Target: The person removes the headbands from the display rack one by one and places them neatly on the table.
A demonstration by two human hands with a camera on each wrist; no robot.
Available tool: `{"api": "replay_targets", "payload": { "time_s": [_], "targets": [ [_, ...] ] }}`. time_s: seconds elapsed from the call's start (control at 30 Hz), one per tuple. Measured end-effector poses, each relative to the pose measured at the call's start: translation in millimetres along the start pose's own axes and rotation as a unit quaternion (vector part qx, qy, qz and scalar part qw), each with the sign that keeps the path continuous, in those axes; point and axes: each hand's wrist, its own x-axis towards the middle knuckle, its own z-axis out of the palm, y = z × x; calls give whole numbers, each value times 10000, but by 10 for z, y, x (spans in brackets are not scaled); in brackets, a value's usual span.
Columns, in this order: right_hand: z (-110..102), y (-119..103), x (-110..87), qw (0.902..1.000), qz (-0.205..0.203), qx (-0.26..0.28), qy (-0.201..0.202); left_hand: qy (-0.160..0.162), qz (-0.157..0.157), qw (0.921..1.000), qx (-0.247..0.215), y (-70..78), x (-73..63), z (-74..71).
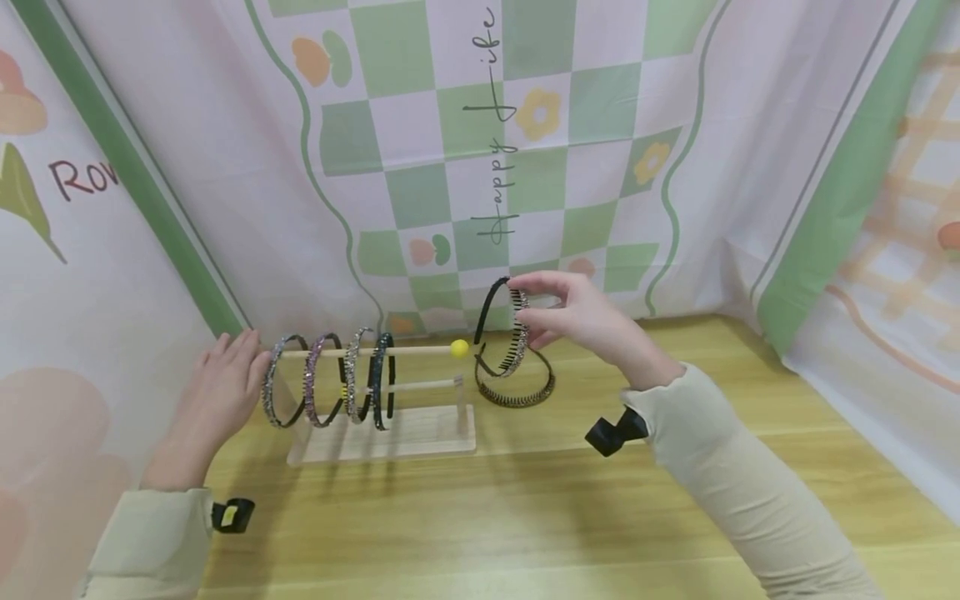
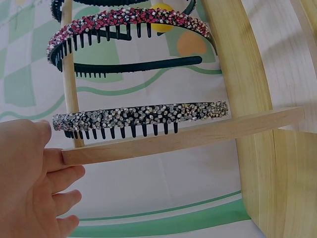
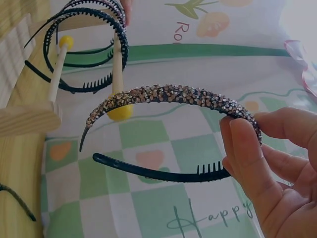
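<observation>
My right hand (image 1: 573, 321) pinches a headband (image 3: 168, 94) between thumb and fingers, just beyond the yellow ball tip of a wooden rack's rod. This headband is crusted with sparkling stones and has black comb teeth inside. Its free ends point toward the rack in the right wrist view. My left hand (image 1: 217, 396) rests against the top of the rack's end post (image 2: 148, 148), its fingers fairly straight. Several glittery headbands hang on the upper rod, among them a silver one (image 2: 138, 116) beside that post, a pink one (image 2: 124, 20) and a dark blue one (image 1: 381, 379).
Another toothed headband (image 1: 517, 400) lies on the wood-grain table (image 1: 525, 517), right of the rack's base (image 1: 420, 437). A lower rod (image 1: 423, 385) runs beneath the upper one. A printed curtain (image 1: 480, 192) hangs behind the table and along its sides.
</observation>
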Motion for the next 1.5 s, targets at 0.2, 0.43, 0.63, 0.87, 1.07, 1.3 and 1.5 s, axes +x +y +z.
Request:
{"api": "replay_targets", "payload": {
  "time_s": [0.2, 0.43, 0.63, 0.87, 1.07, 1.3, 1.5],
  "targets": [
    [-99, 63, -40, 9998, 109, -45, 165, -33, -39, 10000, 4, -7, -2, -2],
    [-211, 126, -103, 9993, 136, -160, 324, -59, -17, 10000, 33, -13, -6, -1],
    [-314, 174, -151, 9987, 149, -133, 462, -30, 36, 10000, 48, -11, -3, -9],
    [-411, 249, -186, 9979, 221, -57, 608, -13, 46, 10000, 36, -4, -8, -16],
    [-487, 328, -218, 9968, 269, -107, 740, -51, 26, 10000, 64, -10, -3, -13],
    [-565, 455, -235, 9958, 362, -108, 832, -35, 42, 10000, 82, -12, -2, -13],
    [-650, 579, -256, 9942, 512, -133, 938, -46, 46, 9999, 82, -8, -7, -13]
  ]
}}
